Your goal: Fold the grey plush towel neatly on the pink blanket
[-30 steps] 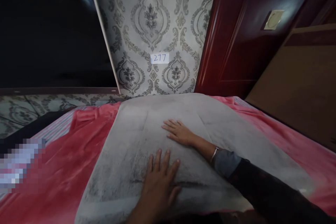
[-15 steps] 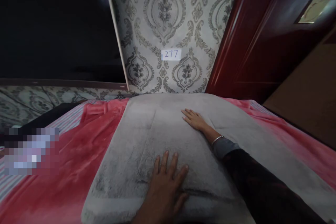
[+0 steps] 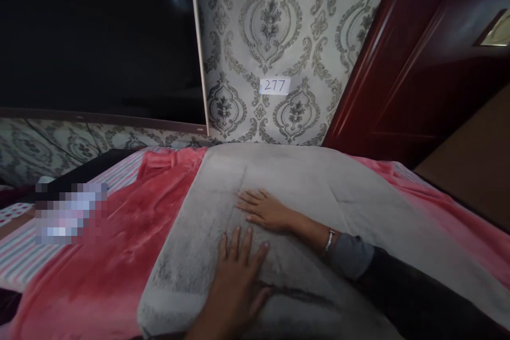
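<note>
A grey plush mat with rounded corners lies flat in front of me, with faint creases across its pile. My left hand rests on its near part, palm down with the fingers spread. Just beyond it, my right hand lies flat on the mat, its fingers pointing left. A thin bracelet circles my right wrist below a grey cuff. Between my left thumb and the right sleeve runs a dark crease in the mat. Neither hand grips anything.
Red plush blanket shows on both sides of the mat, over a striped cloth. Behind stand a patterned wall with a paper label, a black screen at left and a dark red door at right.
My right hand has slid left and nearer across the mat, close to my left hand. My left hand has shifted slightly left. The view has turned a little to the left.
</note>
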Tool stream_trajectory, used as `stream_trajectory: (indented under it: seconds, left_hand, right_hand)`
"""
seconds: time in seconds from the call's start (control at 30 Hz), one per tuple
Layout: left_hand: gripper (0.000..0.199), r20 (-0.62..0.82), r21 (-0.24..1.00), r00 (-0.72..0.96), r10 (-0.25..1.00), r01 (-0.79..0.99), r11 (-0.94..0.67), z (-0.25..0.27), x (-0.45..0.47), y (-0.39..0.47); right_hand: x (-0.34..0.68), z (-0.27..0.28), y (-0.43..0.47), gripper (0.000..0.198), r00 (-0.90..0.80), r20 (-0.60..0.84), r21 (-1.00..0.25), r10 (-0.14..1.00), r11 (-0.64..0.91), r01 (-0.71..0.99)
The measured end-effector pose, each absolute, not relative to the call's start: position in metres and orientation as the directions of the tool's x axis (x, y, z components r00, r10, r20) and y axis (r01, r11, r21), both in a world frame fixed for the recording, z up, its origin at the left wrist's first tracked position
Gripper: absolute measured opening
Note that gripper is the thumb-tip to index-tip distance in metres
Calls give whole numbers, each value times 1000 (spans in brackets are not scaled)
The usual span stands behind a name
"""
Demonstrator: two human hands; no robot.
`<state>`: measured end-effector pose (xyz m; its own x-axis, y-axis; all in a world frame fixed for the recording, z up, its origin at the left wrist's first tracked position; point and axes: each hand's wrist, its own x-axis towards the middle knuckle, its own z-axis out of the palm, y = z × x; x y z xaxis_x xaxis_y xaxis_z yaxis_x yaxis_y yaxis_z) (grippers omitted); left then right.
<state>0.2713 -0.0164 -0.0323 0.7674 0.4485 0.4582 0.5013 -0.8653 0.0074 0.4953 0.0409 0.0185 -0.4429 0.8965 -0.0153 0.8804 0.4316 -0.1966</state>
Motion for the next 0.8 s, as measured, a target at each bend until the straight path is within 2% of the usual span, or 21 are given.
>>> stream_trajectory:
  seconds: [0.13, 0.4, 0.5, 0.57, 0.7, 0.8]
  left_hand:
    - [90, 389, -3, 789, 475, 517, -856, -58, 271, -13]
    - [99, 541, -55, 729, 420, 529, -847, -110, 281, 1]
    - [90, 516, -30, 711, 478, 573, -819, -115, 283, 1]
    - [91, 500, -9, 710, 496, 577, -816, -116, 282, 2]
    - [104, 518, -4, 733, 441, 518, -855, -111, 278, 7]
    - [100, 494, -4, 753, 435, 502, -865, -91, 273, 5]
  right_hand:
    - [511, 16, 80, 61, -377, -49, -166, 925, 364, 916]
    - [552, 5, 155, 61, -189, -43, -78, 981, 186, 979]
    - [561, 1, 167, 59, -154, -51, -98, 987, 148, 984]
    - [563, 2, 171, 58, -132, -58, -112, 990, 125, 986]
    - [558, 12, 168, 59, -88, -60, -121, 994, 80, 989]
    - [551, 27, 148, 61, -48, -18, -133, 999, 45, 990]
